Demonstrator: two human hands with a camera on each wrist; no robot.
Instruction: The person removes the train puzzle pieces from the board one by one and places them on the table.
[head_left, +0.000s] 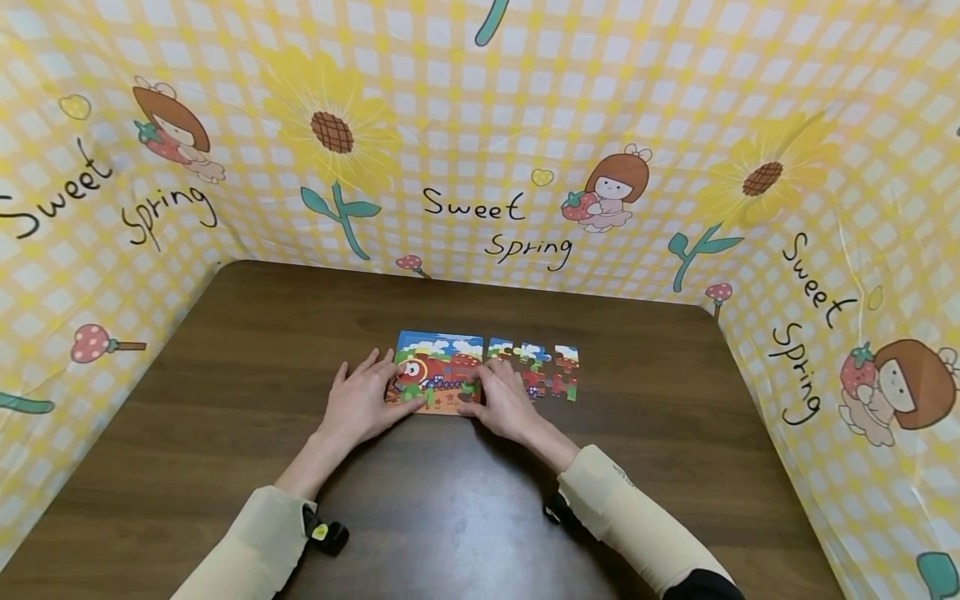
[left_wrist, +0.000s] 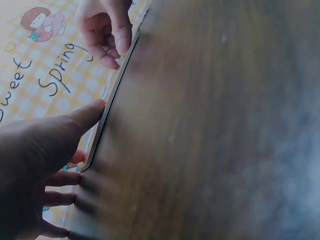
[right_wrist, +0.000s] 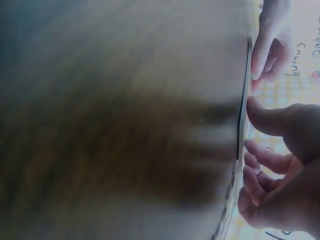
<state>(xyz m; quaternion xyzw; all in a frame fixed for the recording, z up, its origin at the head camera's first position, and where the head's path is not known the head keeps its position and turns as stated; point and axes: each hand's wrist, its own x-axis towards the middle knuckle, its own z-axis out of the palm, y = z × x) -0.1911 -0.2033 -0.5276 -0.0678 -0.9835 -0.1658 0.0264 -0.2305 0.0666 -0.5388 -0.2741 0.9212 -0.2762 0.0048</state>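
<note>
A colourful jigsaw puzzle point(head_left: 442, 343) in a tray lies flat on the brown table, showing clouds and a red cartoon figure. My left hand point(head_left: 363, 400) is at its left side, index finger by the left edge and thumb at the lower edge. The other left fingers are spread on the table. My right hand point(head_left: 504, 402) rests at the puzzle's lower right, its thumb near the lower edge and its index finger bent over the right part. In the right wrist view, the right thumb and index finger point(right_wrist: 270, 156) stand apart at the tray point(right_wrist: 243, 115).
Several loose puzzle pieces point(head_left: 567, 357) lie right of the tray, some partly behind my right hand. The brown wooden table point(head_left: 645, 450) is enclosed at the back and sides by a yellow checked cloth point(head_left: 480, 108) printed with flowers and cartoon figures.
</note>
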